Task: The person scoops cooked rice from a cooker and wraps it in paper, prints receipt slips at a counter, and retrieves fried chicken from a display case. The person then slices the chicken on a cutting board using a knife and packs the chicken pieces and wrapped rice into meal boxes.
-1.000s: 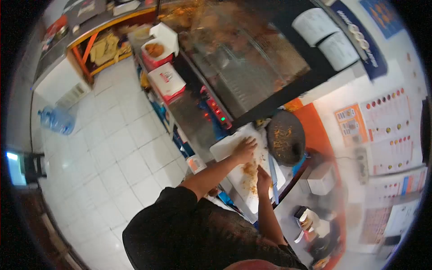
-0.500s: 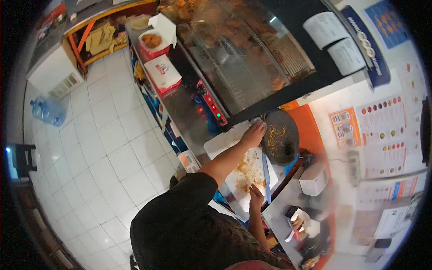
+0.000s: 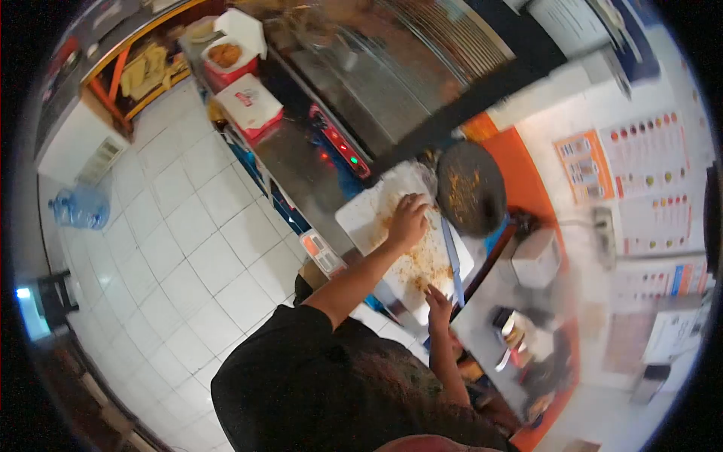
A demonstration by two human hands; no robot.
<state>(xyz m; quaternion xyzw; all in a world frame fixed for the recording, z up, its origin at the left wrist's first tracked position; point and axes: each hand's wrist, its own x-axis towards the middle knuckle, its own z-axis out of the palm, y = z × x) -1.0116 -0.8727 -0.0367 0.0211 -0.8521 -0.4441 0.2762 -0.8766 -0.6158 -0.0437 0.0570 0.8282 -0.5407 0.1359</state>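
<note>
My left hand (image 3: 409, 221) reaches over the middle of a white cutting board (image 3: 360, 218), palm down, with fingers apart and nothing visible in it. Brownish-yellow crumbs (image 3: 413, 265) are scattered over the board. My right hand (image 3: 438, 307) is at the board's near end, fingers partly spread, close to the crumbs and holding nothing I can see. Along the board's right side lies a long blue-grey knife (image 3: 455, 260). Beyond it sits a dark round pan (image 3: 471, 188) with orange-yellow bits in it. A crumpled clear plastic bag (image 3: 423, 175) rests at the far end of the board.
Left of the board, the metal counter holds a closed red-and-white box (image 3: 250, 104) and an open box of fried food (image 3: 226, 56). A glass display case (image 3: 376, 68) stands behind. On the right are a white container (image 3: 538, 260) and several small items. A blue water jug (image 3: 81, 207) lies on the tiled floor.
My left hand has drawn back from the bag beside the pan to the middle of the board. My right hand stays at the near end. The whole view has shifted slightly.
</note>
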